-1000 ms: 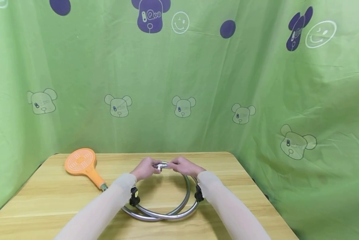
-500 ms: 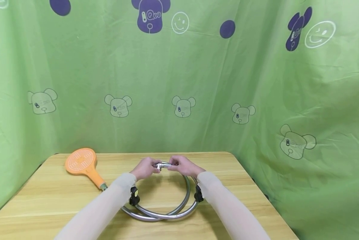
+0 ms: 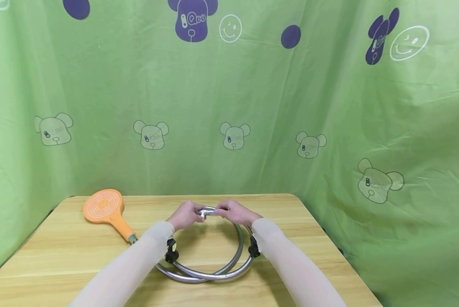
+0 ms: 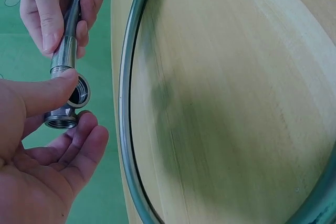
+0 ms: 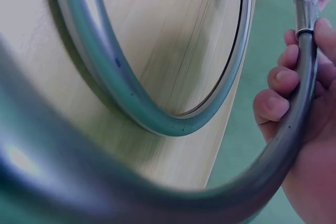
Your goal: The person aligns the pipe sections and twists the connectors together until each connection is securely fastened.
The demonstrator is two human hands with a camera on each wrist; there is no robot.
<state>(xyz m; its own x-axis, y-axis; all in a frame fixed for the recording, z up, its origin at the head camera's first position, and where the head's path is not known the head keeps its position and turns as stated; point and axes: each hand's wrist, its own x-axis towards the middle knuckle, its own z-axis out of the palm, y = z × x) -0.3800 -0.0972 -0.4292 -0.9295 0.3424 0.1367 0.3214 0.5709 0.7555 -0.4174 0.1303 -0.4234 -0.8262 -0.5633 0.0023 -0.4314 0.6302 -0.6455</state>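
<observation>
Near the table's far edge, my left hand (image 3: 184,216) pinches a chrome tee fitting (image 4: 63,113) between thumb and fingers. One round side opening and the lower threaded opening of the fitting show in the left wrist view. My right hand (image 3: 237,213) grips the end of a silver shower hose (image 5: 300,108), fingers curled round it just behind its metal end nut (image 4: 64,53). That nut meets the tee, with a little thread visible between them. The hose loops over the table toward an orange shower head (image 3: 103,207), which lies at the left with its spray face up.
The wooden table (image 3: 60,264) ends just beyond both hands. A green curtain (image 3: 198,170) with printed bears hangs behind it and along the sides. Hose coils cross in front of the hands, under the black wrist cameras (image 3: 172,251).
Half a second ago the right fingers were shifted right and more of the nut showed; now they have come back left over it. The left hand and shower head have stayed in place.
</observation>
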